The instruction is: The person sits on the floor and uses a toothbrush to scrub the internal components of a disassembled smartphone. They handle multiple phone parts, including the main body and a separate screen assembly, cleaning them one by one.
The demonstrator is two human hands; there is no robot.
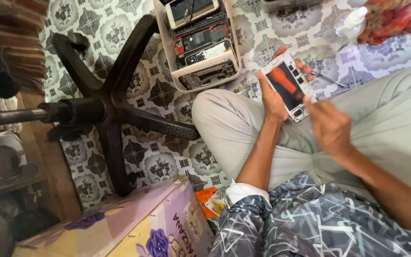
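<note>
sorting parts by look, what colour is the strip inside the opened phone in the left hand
Orange, on a black inner panel of the opened phone held by the left hand; head view.

Two hands, the left hand [273, 101] and the right hand [328, 126], work over one opened phone [288, 85]. One tray [167, 52] on the tiled floor carries about four more dismantled phones [200, 40]. Also visible: one chair base [105, 107], one cardboard box [134, 223], one plastic bottle [350, 24] and one thin metal tool [328, 79].
</note>
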